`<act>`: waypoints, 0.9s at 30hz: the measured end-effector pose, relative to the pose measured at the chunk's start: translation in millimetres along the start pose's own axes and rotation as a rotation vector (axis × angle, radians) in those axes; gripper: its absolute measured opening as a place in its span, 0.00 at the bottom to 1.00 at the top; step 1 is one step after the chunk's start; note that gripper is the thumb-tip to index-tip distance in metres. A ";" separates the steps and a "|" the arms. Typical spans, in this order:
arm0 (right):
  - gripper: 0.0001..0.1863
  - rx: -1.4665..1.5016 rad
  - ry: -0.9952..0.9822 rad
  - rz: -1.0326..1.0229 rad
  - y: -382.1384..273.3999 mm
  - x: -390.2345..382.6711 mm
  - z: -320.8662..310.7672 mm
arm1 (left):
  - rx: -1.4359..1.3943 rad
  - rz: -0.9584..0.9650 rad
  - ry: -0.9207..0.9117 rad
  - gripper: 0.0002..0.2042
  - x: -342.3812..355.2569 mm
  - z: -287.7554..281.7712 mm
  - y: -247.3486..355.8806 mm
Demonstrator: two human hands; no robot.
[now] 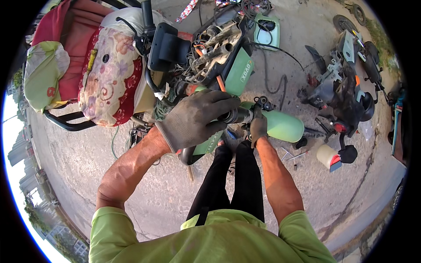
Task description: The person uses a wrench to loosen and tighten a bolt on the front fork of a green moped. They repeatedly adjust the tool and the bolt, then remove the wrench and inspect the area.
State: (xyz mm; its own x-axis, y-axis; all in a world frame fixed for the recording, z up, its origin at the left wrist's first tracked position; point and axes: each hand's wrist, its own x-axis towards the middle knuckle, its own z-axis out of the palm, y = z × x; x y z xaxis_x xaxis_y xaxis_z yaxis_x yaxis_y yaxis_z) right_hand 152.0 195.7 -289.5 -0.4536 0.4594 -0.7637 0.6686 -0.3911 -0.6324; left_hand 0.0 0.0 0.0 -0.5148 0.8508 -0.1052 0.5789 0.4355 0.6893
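Both my hands wear grey-brown work gloves. My left hand [190, 118] lies back-up, its thumb and fingers curled around the left part of a black cylinder [239, 115]. At the cylinder's right end, the fingers of my right hand [258, 127] are closed; they partly hide what they grip. Just above them sits a small dark metal fitting [264, 103]. A rounded light green panel [285, 126] extends to the right, behind my right hand. Below my left hand, a green part with a black edge [206, 147] shows in front of my legs.
A box of metal tubes and scrap [219, 46] stands ahead, beside a flat green panel [239, 72]. Left is a vehicle with a flowered cover [109, 74] and a black handlebar part [166, 47]. A partly dismantled scooter [346, 94] and a white bucket [326, 155] are right.
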 end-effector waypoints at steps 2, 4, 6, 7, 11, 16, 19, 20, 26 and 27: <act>0.35 -0.031 0.054 -0.022 -7.8 5.5 -5.3 | 0.006 0.044 0.044 0.30 -3.2 -5.6 5.0; 0.35 -0.074 0.054 -0.033 -9.5 2.0 -1.0 | 0.054 -0.155 0.073 0.27 0.8 -5.6 18.5; 0.34 -0.053 0.044 -0.062 -10.2 8.2 -4.8 | 0.080 -0.278 0.077 0.25 2.8 -0.5 24.7; 0.34 -0.002 0.031 -0.064 -3.5 8.2 -5.4 | 0.085 -0.299 0.067 0.23 2.2 2.9 25.8; 0.33 0.058 -0.043 -0.017 -8.7 0.3 -0.8 | 0.099 -0.051 0.107 0.25 2.4 -2.2 14.0; 0.32 0.106 -0.049 -0.055 -7.4 -0.9 2.7 | 0.067 0.070 0.146 0.25 2.6 -6.8 12.1; 0.32 0.136 -0.075 -0.036 -16.8 -11.2 1.3 | 0.010 -0.261 0.081 0.24 1.1 -3.8 30.9; 0.32 0.143 -0.085 -0.034 -17.9 -12.2 0.1 | -0.001 -0.385 0.039 0.24 1.5 -2.5 32.6; 0.33 0.052 -0.089 0.049 -28.7 -21.2 3.9 | 0.044 0.135 0.129 0.22 -3.8 -1.2 2.1; 0.33 0.052 -0.073 -0.002 -23.3 -13.7 -0.1 | 0.036 0.115 0.160 0.22 0.6 -2.7 5.5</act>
State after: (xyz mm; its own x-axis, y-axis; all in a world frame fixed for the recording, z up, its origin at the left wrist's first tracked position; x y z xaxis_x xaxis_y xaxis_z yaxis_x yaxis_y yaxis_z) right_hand 142.7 198.6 -264.3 -0.4978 0.4016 -0.7687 0.6373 -0.4318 -0.6383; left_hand 1.2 2.2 5.6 -0.5360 0.8394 0.0900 0.6603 0.3505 0.6642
